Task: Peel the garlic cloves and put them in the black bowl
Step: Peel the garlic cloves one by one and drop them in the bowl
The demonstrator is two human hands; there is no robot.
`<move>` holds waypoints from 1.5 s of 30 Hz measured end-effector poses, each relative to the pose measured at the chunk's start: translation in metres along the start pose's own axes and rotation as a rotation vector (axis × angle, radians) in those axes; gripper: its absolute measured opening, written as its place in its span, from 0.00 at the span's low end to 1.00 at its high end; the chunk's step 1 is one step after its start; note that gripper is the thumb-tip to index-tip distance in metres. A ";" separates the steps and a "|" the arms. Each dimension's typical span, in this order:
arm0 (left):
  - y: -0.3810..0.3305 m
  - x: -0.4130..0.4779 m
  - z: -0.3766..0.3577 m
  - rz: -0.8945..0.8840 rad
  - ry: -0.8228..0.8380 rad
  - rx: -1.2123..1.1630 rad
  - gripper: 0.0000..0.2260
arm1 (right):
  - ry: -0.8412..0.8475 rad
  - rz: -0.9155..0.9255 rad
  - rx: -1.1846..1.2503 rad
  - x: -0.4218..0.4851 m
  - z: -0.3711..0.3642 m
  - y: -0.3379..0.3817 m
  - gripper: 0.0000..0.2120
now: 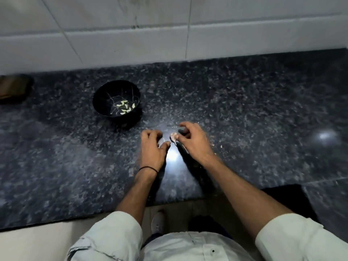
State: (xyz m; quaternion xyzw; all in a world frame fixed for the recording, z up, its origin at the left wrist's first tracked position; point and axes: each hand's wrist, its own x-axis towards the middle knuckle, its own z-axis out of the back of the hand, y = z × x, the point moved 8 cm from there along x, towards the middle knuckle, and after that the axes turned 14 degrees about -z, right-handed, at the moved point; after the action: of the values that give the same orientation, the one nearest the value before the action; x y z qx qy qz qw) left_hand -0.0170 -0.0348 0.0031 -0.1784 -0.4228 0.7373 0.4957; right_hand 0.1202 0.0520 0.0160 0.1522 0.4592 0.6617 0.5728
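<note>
The glossy dark surface (244,113) filled the middle of the frame. A clove slipping from the fingers would likely skid across it. The black bowl (98,99) stood at upper left of centre, well apart from the hands, with peeled cloves (124,107) already inside, so a loose carry could drop one short of the rim. The right hand (194,140), fingers curled, seemed to pinch the garlic clove (173,136) at its thumb tip, low over the surface at frame centre. The left hand (152,146) sat just beside it, fingers curled under. Whether it held anything could not be told. Skin scraps (221,146) lay right of the hands.
</note>
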 end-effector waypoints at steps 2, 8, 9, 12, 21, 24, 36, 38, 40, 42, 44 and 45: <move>0.002 0.001 -0.003 0.011 -0.067 0.059 0.09 | 0.080 0.072 -0.050 0.011 -0.007 0.000 0.18; -0.004 -0.009 -0.002 0.071 -0.248 0.065 0.11 | 0.141 0.263 -0.118 0.022 -0.013 -0.006 0.06; -0.004 -0.010 -0.002 0.076 -0.255 0.064 0.10 | 0.144 0.260 -0.071 0.021 -0.011 -0.008 0.06; 0.000 -0.015 0.002 0.114 -0.335 0.002 0.08 | 0.178 0.214 0.027 0.025 -0.007 -0.015 0.03; -0.009 0.032 0.068 0.036 -0.559 -0.022 0.07 | 0.223 0.036 0.172 0.042 -0.006 -0.016 0.06; 0.002 0.057 0.099 0.035 -0.563 0.132 0.08 | 0.221 0.007 0.174 0.040 -0.005 -0.013 0.05; -0.004 0.068 0.113 -0.130 -0.450 0.269 0.12 | 0.311 -0.166 0.625 0.025 -0.007 -0.013 0.06; -0.025 0.046 0.088 -0.181 -0.421 0.151 0.09 | 0.300 -0.151 0.628 0.017 0.000 -0.007 0.08; -0.032 0.030 0.052 -0.062 -0.289 -0.130 0.08 | 0.251 -0.123 0.587 0.012 0.004 -0.005 0.08; -0.028 0.020 0.015 0.085 -0.140 -0.396 0.06 | 0.177 -0.055 0.479 0.006 0.007 0.000 0.07; -0.029 0.017 -0.004 0.122 -0.064 -0.542 0.06 | 0.144 0.012 0.398 0.000 0.008 0.006 0.07; -0.032 0.017 -0.008 0.120 -0.046 -0.599 0.06 | 0.132 0.039 0.387 -0.003 0.009 0.009 0.07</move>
State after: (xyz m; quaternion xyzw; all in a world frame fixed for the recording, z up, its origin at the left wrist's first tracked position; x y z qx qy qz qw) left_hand -0.0002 -0.0114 0.0266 -0.3245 -0.6213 0.6117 0.3667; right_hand 0.1222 0.0542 0.0288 0.2248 0.6111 0.5808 0.4885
